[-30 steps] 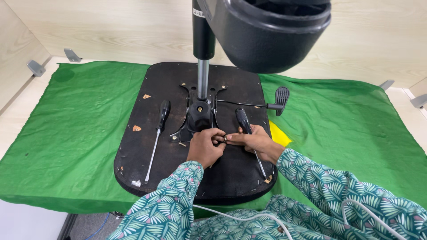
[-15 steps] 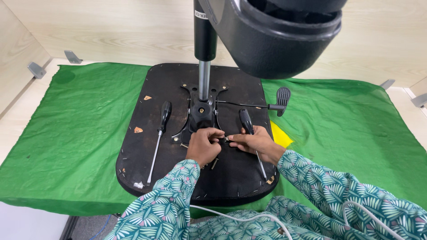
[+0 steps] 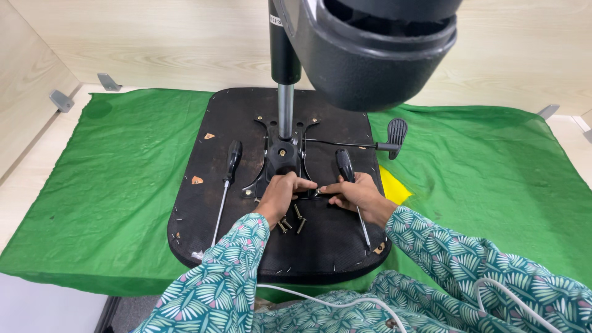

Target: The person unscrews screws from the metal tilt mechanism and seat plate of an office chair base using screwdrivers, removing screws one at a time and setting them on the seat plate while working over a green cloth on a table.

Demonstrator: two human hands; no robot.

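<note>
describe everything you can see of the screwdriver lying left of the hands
The screwdriver has a black, rounded handle that looks like plastic or rubber and a long, thin, bright metal shaft. It lies flat on the dark seat board, handle away from the person and tip pointing back towards them, slightly angled leftward. Its tip ends near the board's front left edge. Nothing holds it; the left hand is nearby to its right but apart from it.

There is one camera, worn on the person's head. It looks down and forward from the near edge of the worktop [image 3: 37, 185] toward the far wall. It is close, so both hands [image 3: 320, 192] sit mid-picture. A black round plastic chair base [image 3: 376, 55] hangs very near the lens.
</note>
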